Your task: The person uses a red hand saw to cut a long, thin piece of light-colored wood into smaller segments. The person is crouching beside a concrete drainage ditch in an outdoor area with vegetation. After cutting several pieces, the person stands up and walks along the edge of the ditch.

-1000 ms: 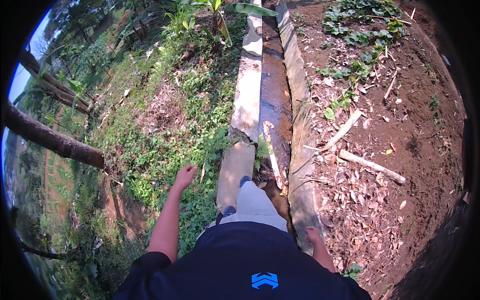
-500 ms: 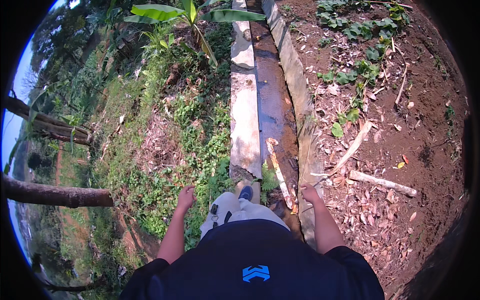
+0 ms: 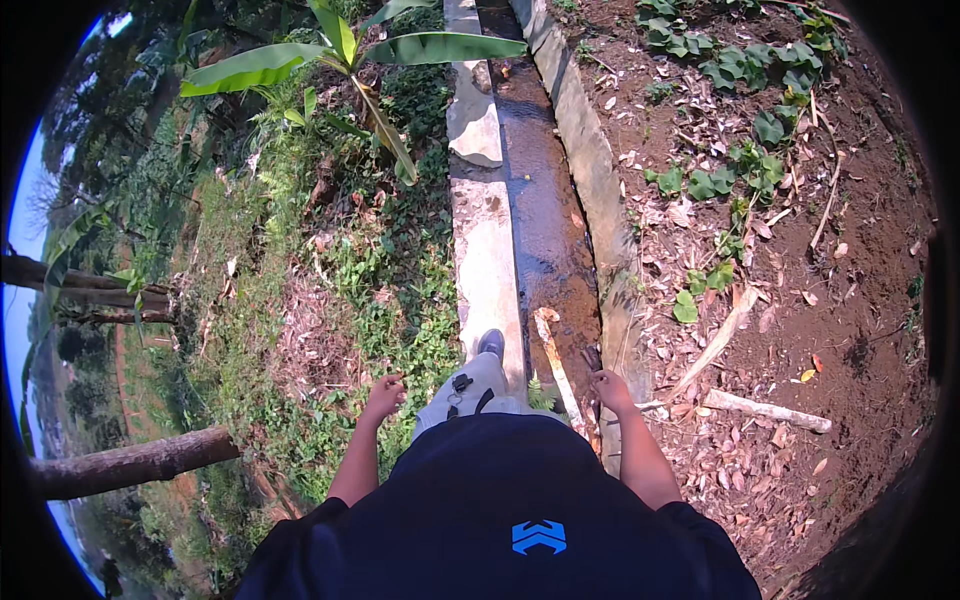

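Note:
My left hand (image 3: 383, 397) hangs beside my hip over the green undergrowth, its fingers loosely bent and a little apart, with nothing visible in it. On the other side, my right hand (image 3: 611, 392) hangs over the edge of the water channel (image 3: 545, 225), likewise half curled and with no object showing. A pale, peeling stick (image 3: 560, 365) lies slanting in the channel, left of my right hand. One shoe (image 3: 491, 342) is planted on the concrete wall (image 3: 486, 265) that runs ahead of me.
A banana plant (image 3: 345, 62) leans its leaves over the wall ahead. The channel's right wall (image 3: 575, 130) borders brown soil with dry leaves, a vine (image 3: 710, 182) and a cut branch (image 3: 765, 409). At the left are a thick trunk (image 3: 145, 463) and grassy ground (image 3: 235, 330).
I have moved forward along the wall, and a shoe now shows farther ahead on it. The banana plant appears nearer. Both hands have swung slightly inward in the picture.

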### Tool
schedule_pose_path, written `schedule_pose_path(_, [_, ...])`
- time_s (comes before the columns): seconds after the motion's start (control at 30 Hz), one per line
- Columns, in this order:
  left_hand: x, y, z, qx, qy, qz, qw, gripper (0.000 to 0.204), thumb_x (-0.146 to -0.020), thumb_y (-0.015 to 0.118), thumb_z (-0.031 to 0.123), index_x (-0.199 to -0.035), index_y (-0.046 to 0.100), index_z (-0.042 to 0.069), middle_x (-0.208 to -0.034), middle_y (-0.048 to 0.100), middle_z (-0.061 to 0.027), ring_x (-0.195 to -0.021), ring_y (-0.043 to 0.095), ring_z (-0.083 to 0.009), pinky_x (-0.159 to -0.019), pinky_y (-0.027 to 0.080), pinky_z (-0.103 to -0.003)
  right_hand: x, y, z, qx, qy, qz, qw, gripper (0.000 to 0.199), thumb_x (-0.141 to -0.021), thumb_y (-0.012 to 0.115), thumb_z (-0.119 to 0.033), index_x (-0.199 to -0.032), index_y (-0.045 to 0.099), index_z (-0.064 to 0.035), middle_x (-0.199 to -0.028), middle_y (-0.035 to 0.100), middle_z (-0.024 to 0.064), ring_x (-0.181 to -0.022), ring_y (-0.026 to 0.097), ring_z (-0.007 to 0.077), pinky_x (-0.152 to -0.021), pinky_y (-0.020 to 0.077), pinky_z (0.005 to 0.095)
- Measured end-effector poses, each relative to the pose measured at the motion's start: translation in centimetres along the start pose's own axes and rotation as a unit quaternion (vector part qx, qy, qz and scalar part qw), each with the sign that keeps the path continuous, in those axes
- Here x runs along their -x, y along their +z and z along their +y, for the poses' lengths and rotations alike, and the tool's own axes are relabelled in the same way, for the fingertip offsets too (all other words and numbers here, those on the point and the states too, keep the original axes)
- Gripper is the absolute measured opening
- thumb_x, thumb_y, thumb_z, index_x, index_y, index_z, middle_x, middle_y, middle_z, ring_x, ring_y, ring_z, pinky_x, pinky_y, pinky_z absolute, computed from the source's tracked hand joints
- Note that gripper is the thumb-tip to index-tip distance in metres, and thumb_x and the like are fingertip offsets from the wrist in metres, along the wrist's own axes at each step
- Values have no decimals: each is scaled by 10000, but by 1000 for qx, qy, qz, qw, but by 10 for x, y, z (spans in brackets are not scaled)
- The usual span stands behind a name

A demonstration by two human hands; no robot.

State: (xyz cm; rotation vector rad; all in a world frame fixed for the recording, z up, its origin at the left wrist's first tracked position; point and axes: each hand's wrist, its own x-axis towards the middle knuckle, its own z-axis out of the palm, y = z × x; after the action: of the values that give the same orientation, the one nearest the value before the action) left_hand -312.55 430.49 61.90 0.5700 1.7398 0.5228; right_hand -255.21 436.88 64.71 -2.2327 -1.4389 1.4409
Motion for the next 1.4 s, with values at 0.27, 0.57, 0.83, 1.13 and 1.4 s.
schedule_pose_path(0.27, [-183, -2, 299, -132, 189, -19, 973, 427, -914, 672, 240, -1280, 589, 34, -837, 627, -47, -715, 637, -131, -678, 521, -302, -37, -83, 5, -76, 237, -1, 968, 244, -920, 592, -121, -1160, 609, -78, -888, 662, 117, -643, 697, 256, -513, 541, 395])
schedule_pose_path(0.57, [-337, 74, 564, -50, 232, -104, 966, 318, -969, 624, 127, -1277, 593, 52, -968, 669, -40, -833, 619, -106, -735, 535, -286, -283, -101, -147, -206, 248, 5, 947, 321, -908, 557, -31, -1227, 580, -68, -874, 634, 89, -591, 667, 223, -441, 504, 376])
schedule_pose_path(0.83, [-451, 32, 744, -103, 255, -31, 961, 279, -948, 673, 174, -1204, 663, 62, -828, 672, -26, -701, 604, -89, -676, 519, -271, -539, -216, -404, -154, -10, -7, 988, 312, -944, 569, -87, -1249, 613, -46, -897, 650, 64, -646, 646, 168, -563, 524, 326])
schedule_pose_path(1.13, [-658, -31, 943, 111, 346, 195, 911, 144, -957, 663, 121, -1084, 691, 60, -792, 621, 50, -640, 519, -17, -547, 437, -200, -806, -350, -651, -83, -125, 55, 987, 342, -948, 568, -99, -1285, 612, -64, -1071, 653, 109, -769, 668, 170, -612, 545, 306])
schedule_pose_path(1.4, [-819, -76, 1210, 165, 393, 246, 870, 103, -958, 641, 92, -1054, 670, 66, -782, 567, 59, -612, 465, -13, -507, 394, -201, -954, -393, -742, -14, 27, -54, 998, 375, -925, 574, -100, -1298, 591, -64, -1018, 665, 103, -692, 681, 201, -539, 514, 335])
